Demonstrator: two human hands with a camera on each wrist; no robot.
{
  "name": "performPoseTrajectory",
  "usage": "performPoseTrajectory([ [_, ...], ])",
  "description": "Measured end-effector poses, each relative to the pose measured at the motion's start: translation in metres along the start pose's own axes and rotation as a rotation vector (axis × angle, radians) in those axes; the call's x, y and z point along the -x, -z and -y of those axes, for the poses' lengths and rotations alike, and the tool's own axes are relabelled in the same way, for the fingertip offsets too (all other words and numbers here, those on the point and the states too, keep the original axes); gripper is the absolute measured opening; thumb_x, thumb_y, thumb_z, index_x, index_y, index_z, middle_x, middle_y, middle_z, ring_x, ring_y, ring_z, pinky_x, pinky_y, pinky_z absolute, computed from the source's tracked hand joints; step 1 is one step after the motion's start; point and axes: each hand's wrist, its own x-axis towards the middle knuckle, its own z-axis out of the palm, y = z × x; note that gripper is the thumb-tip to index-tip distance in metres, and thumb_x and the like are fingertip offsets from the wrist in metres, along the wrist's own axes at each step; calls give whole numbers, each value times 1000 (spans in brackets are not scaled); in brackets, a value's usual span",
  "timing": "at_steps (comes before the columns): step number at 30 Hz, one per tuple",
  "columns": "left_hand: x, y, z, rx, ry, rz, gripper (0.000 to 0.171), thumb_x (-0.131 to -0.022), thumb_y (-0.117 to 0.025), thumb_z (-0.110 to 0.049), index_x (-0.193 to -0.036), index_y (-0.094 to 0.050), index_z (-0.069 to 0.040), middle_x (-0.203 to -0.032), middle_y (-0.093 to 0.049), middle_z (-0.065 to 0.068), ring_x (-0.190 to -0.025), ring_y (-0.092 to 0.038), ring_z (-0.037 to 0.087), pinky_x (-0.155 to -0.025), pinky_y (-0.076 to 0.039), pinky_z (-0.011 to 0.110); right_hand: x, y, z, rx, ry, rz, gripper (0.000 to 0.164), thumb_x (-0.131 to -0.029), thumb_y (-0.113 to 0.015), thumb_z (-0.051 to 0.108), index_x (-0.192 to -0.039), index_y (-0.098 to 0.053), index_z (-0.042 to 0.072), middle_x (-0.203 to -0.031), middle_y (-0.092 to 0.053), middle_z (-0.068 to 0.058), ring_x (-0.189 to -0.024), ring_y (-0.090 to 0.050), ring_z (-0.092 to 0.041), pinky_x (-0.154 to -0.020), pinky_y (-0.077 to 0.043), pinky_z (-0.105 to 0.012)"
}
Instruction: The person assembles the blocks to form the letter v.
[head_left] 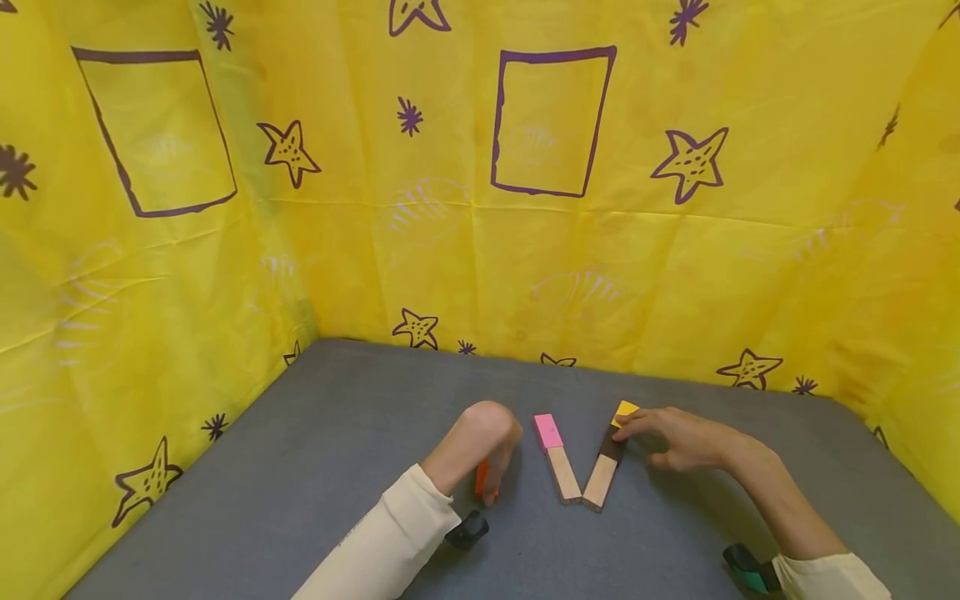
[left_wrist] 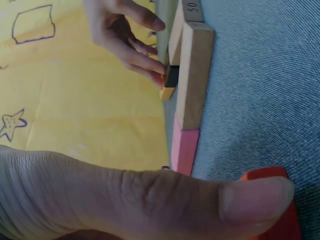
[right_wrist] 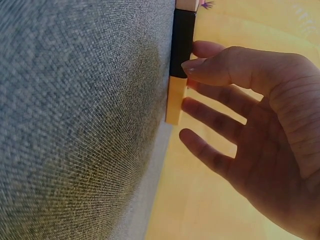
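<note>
My left hand (head_left: 483,433) bends down over the cloth and holds an orange-red block (head_left: 482,479). In the left wrist view its thumb (left_wrist: 250,202) lies across that block, covering part of it. Several blocks lie in a V. A pink block (head_left: 548,431) and a plain wooden block (head_left: 564,476) form the left arm. On the right are a yellow block (head_left: 625,410), a dark brown block (head_left: 610,444) and another wooden block (head_left: 599,482). My right hand (head_left: 686,437) reaches over from the right, fingers loosely extended, fingertips at the yellow and dark brown blocks.
Grey cloth (head_left: 300,467) covers the surface under the blocks. Yellow patterned fabric (head_left: 450,250) hangs behind and at both sides. A dark device (head_left: 468,531) is by the left wrist, another (head_left: 746,567) by the right.
</note>
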Motion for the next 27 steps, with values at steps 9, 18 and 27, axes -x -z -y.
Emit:
performPoseTrajectory([
  [9,-2,-8,12,159,-22,-74,42,-73,-95,-32,-107,-75,-19,-103,-67,-2,-94,-57,17,-89,-57,31,-1,0,-1,13,11,-3,50,-81,-74,0,-128,-74,18,-136,-70,-12,-126,-65,-40,-105,-53,-55],
  [18,-1,-11,32,240,-45,-289,25,-76,-89,-27,-82,-68,-14,-83,-61,-3,-76,-52,14,-70,-51,30,0,1,-1,20,22,-15,50,-81,-74,1,-128,-74,18,-135,-71,-10,-125,-66,-38,-105,-54,-53],
  [27,-14,-2,44,353,-98,-474,32,-80,-82,-24,-102,-63,-13,-107,-64,2,-92,-56,19,-79,-51,35,1,2,1,15,10,-11,50,-82,-72,-1,-129,-74,17,-136,-71,-12,-126,-66,-40,-106,-53,-55],
])
